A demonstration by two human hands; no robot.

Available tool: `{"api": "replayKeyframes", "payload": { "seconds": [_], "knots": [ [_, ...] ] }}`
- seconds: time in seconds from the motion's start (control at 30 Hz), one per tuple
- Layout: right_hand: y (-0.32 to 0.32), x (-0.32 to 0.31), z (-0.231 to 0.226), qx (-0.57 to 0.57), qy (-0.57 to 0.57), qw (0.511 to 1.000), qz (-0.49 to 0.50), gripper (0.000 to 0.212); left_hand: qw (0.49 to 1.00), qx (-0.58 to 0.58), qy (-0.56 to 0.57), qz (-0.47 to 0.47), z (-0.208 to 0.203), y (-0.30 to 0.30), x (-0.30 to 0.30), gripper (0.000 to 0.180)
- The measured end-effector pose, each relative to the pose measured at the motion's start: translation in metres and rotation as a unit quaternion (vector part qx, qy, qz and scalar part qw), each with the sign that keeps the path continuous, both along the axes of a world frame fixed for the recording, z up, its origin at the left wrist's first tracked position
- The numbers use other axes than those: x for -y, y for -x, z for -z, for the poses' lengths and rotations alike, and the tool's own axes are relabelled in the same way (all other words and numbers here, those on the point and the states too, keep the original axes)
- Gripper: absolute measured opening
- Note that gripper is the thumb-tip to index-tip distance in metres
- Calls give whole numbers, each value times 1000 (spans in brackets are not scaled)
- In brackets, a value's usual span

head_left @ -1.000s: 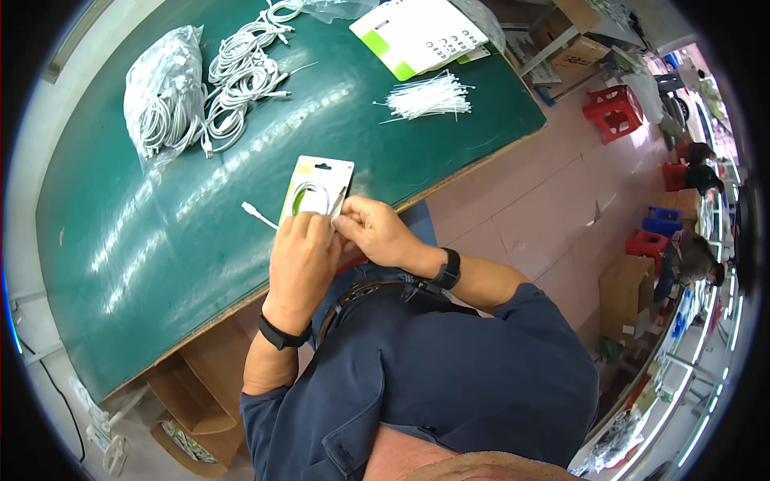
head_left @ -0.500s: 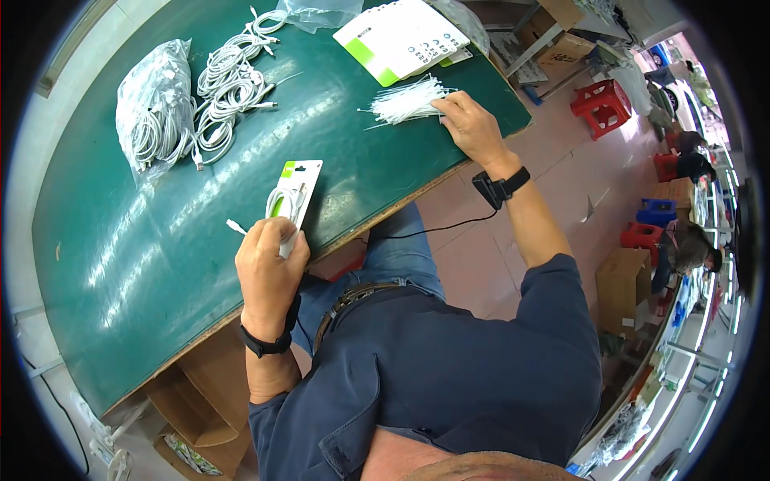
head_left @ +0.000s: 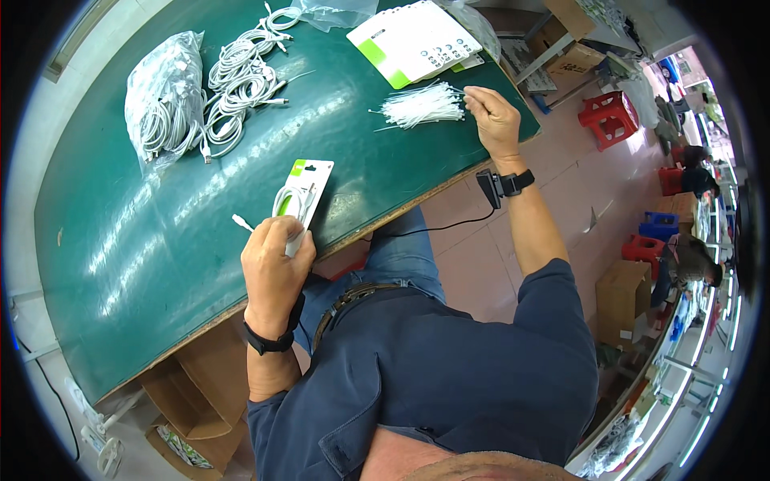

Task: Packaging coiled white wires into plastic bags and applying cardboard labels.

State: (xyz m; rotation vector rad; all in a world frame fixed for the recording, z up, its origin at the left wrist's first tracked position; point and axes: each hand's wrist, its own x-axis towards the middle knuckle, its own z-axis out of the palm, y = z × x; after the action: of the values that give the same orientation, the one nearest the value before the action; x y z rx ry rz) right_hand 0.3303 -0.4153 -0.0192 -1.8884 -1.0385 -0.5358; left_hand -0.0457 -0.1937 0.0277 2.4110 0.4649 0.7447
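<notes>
Down at six o'clock, left hand [head_left: 275,264] with fingers closed on one white-and-green card package [head_left: 303,192] holding a coiled white cable, flat on green tabletop [head_left: 120,240]. Up at two o'clock, right hand [head_left: 495,119] with fingertips pinched at one bundle of white ties [head_left: 421,106]. At twelve, one stack of white-and-green cards [head_left: 413,40].

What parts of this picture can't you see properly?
Head view:
- White coiled cable on the white-and-green card: its lower end is hidden by the left hand.
- Right hand at the pile of thin white ties: a pinched tie is too small to tell.
</notes>
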Motion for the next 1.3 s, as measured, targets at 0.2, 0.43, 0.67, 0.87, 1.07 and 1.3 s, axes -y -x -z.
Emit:
{"api": "replayKeyframes", "payload": {
  "seconds": [0.2, 0.43, 0.67, 0.87, 1.07, 1.3],
  "knots": [
    [36, -9, -43, -248, -179, 949, -79, 19, 1000, 8, 10, -16, 0, 2, -3, 18],
    [92, -38, -71, -314, 59, 922, -217, 15, 999, 19, 46, -15, 1, -2, -6, 18],
    [111, -78, -66, -150, 196, 933, -262, 13, 998, 16, 50, -28, 2, 4, -7, 18],
    [119, -95, -48, -79, 176, 932, -307, 10, 998, 16, 50, -31, 1, 8, -9, 18],
    [123, -95, -16, -142, 173, 934, -278, 13, 997, 26, 58, -38, 1, 8, -11, 18],
    [180, -104, -26, -243, 129, 914, -299, 20, 992, 34, 98, -73, 6, 18, -23, 17]
  ]
}}
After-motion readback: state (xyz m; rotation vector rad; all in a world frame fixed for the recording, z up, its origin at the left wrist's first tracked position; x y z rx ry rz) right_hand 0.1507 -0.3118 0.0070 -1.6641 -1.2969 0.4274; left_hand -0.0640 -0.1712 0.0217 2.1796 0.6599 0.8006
